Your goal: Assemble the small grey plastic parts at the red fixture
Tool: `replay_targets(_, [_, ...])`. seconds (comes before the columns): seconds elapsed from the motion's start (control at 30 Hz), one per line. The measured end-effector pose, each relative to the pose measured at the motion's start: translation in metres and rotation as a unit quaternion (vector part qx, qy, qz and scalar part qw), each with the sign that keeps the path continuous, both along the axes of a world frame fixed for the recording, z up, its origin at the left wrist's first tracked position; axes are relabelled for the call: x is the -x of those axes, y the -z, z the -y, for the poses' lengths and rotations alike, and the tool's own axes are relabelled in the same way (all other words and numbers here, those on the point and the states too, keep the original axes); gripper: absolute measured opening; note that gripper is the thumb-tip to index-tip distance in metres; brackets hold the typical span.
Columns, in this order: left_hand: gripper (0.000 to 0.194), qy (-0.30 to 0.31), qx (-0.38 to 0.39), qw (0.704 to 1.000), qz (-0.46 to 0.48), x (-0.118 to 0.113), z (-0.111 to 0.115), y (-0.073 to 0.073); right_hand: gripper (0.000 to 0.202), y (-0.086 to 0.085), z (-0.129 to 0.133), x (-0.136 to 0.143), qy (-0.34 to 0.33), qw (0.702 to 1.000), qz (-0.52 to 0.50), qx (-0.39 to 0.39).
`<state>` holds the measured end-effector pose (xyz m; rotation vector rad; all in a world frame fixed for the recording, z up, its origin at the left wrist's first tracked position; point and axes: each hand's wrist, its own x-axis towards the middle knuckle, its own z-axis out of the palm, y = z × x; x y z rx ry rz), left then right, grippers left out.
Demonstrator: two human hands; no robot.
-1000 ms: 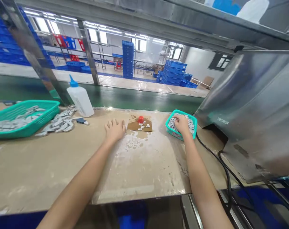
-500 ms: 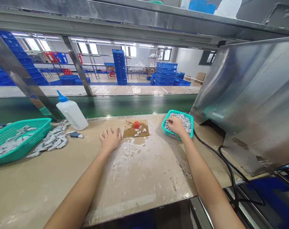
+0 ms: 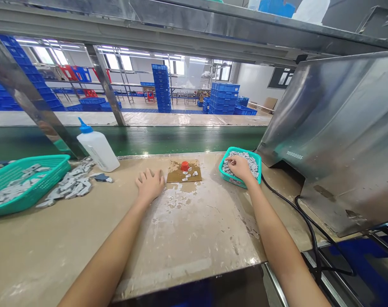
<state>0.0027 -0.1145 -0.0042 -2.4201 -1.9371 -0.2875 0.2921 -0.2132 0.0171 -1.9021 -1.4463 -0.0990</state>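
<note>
My left hand [image 3: 150,184] lies on the table with its fingers spread, just left of a brown board [image 3: 177,176]. On that board stand a small red cap [image 3: 185,166] and several small grey pieces [image 3: 195,173]. My right hand [image 3: 239,166] is over a square green basket [image 3: 234,180] full of small grey parts [image 3: 252,164]. Its thumb and forefinger are bent together at the parts; whatever is between the fingertips is too small to make out.
A white bottle with a blue nozzle [image 3: 99,149] stands at the left, near a pile of grey pieces [image 3: 74,183] and a larger green basket [image 3: 24,204]. A metal housing [image 3: 344,140] and black cables [image 3: 304,215] are at the right. Behind runs a green belt [image 3: 181,139].
The view has shifted slightly. My left hand stays flat beside the board, and my right hand remains at the basket with its fingers slightly moved.
</note>
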Motion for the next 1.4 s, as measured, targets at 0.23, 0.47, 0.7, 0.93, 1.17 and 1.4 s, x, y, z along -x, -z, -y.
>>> replay_targets(0.23, [0.045,0.005,-0.011,1.000,0.001,0.0017,-0.0014,0.0036,0.036,-0.0048,0.0044,0.0009,0.029,0.997,-0.067,-0.020])
replay_targets(0.47, [0.045,0.006,-0.011,1.000,-0.001,0.0022,-0.0035,0.0061,0.039,-0.0035,0.0050,0.0013,0.022,0.994,-0.103,-0.016])
replay_targets(0.7, [0.047,0.004,0.003,1.000,-0.006,0.0016,-0.0041,0.0043,0.033,-0.0013,0.0028,-0.0014,0.011,0.997,-0.077,-0.021])
replay_targets(0.93, [0.047,0.001,0.010,1.000,0.010,0.0012,-0.0034,0.0043,0.033,-0.0037,0.0037,0.0017,0.002,0.998,-0.063,-0.018])
replay_targets(1.17, [0.046,0.009,-0.004,1.000,0.014,0.0019,-0.0045,0.0067,0.029,-0.0026,0.0032,0.0015,0.000,0.998,-0.063,-0.024])
replay_targets(1.4, [0.048,0.010,0.002,1.000,0.012,0.0014,-0.0048,0.0058,0.018,0.0017,0.0022,-0.0017,0.000,0.997,-0.056,-0.044])
